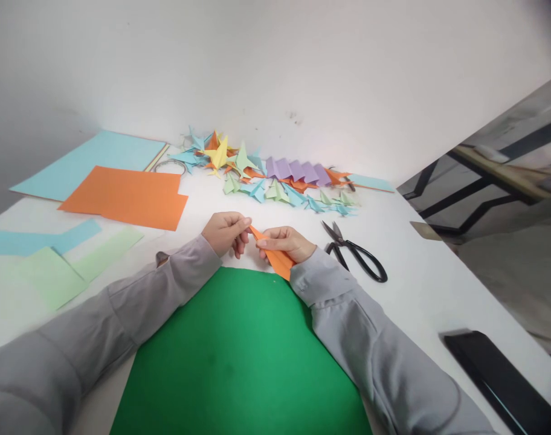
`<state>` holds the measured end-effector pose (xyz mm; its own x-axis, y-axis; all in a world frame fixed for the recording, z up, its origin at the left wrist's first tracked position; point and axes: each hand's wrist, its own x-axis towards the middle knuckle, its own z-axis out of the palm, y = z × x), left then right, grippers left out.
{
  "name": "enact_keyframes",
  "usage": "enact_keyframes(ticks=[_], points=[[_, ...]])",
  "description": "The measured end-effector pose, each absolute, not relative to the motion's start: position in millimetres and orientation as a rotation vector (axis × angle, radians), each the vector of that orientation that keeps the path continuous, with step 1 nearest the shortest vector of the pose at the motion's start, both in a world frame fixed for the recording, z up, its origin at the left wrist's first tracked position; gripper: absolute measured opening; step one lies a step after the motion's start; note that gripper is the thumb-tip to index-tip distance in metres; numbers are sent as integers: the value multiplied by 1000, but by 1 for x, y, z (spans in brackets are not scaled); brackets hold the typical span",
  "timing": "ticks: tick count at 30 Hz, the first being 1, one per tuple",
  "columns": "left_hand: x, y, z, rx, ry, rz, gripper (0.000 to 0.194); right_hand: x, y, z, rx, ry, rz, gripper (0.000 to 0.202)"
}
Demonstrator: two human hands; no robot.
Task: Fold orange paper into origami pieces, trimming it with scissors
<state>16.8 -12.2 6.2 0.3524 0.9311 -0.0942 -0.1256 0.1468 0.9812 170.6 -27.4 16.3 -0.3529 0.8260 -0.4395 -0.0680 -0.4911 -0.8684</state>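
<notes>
A folded piece of orange paper (281, 262) is held between my two hands, above the far edge of a green sheet (243, 350). My left hand (225, 232) pinches its narrow pointed tip between thumb and fingers. Around the middle of the same piece, my right hand (287, 243) has its thumb on top and fingers curled beneath. The wider end hangs toward my right cuff. Black-handled scissors (354, 251) lie with their blades apart to the right of my right hand.
Folded paper figures (219, 154) and a purple pleated row (298, 171) lie along the wall. Orange sheets (125, 196), a large blue sheet (94, 160) and green pieces (53, 278) are at left. A black phone (502, 380) lies at the right front.
</notes>
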Motion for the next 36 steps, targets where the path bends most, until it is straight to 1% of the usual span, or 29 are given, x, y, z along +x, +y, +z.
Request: enact_keyframes(ticks=[9, 16, 25, 36], points=[[19, -12, 9, 1125, 938, 911, 30, 166, -30, 18, -1263, -1030, 1828, 23], [16, -8, 4, 1053, 896, 1004, 28, 163, -31, 18, -1295, -1007, 1783, 25], [15, -9, 5, 1093, 914, 985, 19, 167, -29, 11, -1289, -1056, 1758, 25], [16, -12, 10, 1066, 949, 951, 23, 165, -28, 13, -1292, -1064, 1753, 27]])
